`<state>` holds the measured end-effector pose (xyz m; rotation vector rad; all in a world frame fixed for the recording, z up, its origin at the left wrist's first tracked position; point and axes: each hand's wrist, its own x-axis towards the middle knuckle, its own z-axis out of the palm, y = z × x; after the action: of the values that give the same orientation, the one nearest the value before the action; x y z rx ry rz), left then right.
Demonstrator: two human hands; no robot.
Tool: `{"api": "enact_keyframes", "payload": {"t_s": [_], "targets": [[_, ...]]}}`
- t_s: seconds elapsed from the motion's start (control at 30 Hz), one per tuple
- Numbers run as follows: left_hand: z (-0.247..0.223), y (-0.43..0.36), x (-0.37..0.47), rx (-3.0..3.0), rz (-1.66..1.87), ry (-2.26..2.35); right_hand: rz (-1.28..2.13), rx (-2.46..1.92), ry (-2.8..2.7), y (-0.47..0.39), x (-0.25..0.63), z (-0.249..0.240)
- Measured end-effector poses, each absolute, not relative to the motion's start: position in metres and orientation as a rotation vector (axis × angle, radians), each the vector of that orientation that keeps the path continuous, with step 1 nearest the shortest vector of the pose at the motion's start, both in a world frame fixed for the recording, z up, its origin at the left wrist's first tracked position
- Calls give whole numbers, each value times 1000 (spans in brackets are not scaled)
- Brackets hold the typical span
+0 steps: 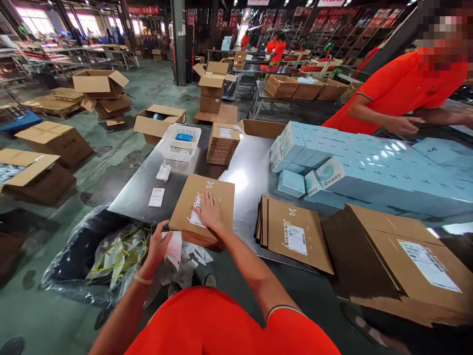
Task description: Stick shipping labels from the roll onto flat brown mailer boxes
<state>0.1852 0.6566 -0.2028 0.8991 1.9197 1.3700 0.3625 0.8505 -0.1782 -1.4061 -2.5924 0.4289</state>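
We are watching the right hand lying flat on a stack of brown cartons, its fingers straight and slightly apart, gripping nothing; we are reading that palm as pressing a white label down, since the hand is partly covering it. The stack is sitting at the near edge of the metal table, right in front of the body, probably so that both arms are reaching it without stretching. Beside its left corner, the left hand is holding a pale paper strip, thumb and fingers seeming to be closing together on its edge (we are judging this from above, so the exact pinch is partly hidden). Loose paper scraps are hanging below the table edge, and a plastic-lined bin is standing just left, which we are taking as a handy spot for waste. Small white slips are lying left of the stack, seemingly within easy reach, while a white basket is resting farther back. On the right, labelled flat cartons are leaning in a fanned pile, perhaps for easy lifting, and light-blue boxes are standing in tight rows, likely to save room.
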Motion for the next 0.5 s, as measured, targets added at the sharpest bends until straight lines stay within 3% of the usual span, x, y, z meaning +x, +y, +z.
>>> {"api": "enact_keyframes", "payload": {"t_s": [0.13,0.3,0.5], "targets": [[-186,684,193,1011,1230,2029,370,-1801,-2169,859,426,-183],[-188,673,240,1103,1134,1736,713,-2036,-1797,844,529,-192],[-186,667,251,1102,988,1500,490,-2264,-1148,842,696,-162]]}}
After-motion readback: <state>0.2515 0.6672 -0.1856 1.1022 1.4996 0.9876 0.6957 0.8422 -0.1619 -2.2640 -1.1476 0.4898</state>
